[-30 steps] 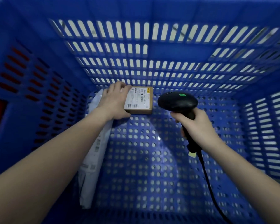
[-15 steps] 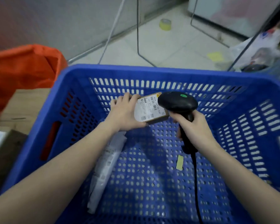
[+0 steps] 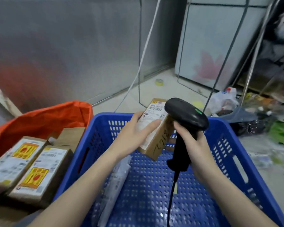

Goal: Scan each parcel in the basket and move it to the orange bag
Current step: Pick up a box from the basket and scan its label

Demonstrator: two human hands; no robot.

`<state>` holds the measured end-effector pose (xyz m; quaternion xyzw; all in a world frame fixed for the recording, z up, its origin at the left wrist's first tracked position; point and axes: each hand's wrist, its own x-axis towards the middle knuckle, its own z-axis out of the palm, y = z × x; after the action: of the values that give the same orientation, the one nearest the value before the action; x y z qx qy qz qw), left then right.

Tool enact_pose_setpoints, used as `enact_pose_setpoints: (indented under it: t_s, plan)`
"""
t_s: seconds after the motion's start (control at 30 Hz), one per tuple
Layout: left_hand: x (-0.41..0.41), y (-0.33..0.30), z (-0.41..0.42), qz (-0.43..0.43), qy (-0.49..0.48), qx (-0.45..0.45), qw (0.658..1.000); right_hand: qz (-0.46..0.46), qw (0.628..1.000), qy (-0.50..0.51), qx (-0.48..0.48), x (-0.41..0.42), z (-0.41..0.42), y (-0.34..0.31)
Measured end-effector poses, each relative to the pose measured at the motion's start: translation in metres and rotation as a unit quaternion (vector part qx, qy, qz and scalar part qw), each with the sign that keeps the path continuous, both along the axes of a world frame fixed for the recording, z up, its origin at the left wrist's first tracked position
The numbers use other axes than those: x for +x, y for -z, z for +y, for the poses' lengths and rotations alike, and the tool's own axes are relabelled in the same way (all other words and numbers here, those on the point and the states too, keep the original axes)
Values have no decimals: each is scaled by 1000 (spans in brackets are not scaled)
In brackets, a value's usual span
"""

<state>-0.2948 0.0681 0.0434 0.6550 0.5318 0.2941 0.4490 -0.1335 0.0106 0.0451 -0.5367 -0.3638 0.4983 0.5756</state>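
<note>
My left hand [image 3: 134, 133] grips a small brown cardboard parcel [image 3: 157, 138] with a white label, lifted above the far rim of the blue basket [image 3: 236, 145]. My right hand [image 3: 193, 143] grips the handle of a black barcode scanner [image 3: 185, 115], whose head sits right against the parcel's upper right. A white plastic mailer [image 3: 115, 182] lies on the basket floor along the left side. The orange bag [image 3: 44, 118] stands open to the left of the basket.
Two brown boxes with yellow stickers [image 3: 28, 167] sit left of the basket in front of the orange bag. The scanner's black cable [image 3: 171, 202] hangs down into the basket. Plastic bags and clutter [image 3: 223, 100] cover the floor at right. Metal frame legs [image 3: 139, 63] stand behind.
My left hand has lifted the parcel from the basket floor up above the far rim. The scanner has come close against it. My head has risen, showing the room and orange bag.
</note>
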Motion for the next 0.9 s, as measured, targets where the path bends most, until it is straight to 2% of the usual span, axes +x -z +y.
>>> enact_pose_setpoints:
  t_s: [0.13, 0.27, 0.37, 0.53, 0.67, 0.77, 0.9]
  plan:
    - [-13, -9, -4, -67, 61, -41, 995, 45, 999, 13, -12, 4, -5, -1]
    - [-23, -12, 0, -46, 115, -86, 989, 29, 999, 6, -22, 7, -1, 3]
    - [-25, -9, 5, -43, 111, -101, 988, 7, 1000, -10, -27, 11, 2, 6]
    - [-23, 0, 19, -113, 10, -81, 990, -24, 1000, -11, 2, 17, 12, 5]
    - [-25, -2, 29, -211, -127, -46, 968, -76, 997, 8, -15, 17, 13, 8]
    - [-31, 2, 36, -215, -186, -5, 959, -92, 996, -4, -21, 17, 13, 8]
    - [-31, 3, 40, -205, -219, 49, 953, -153, 987, -31, -27, 17, 12, 5]
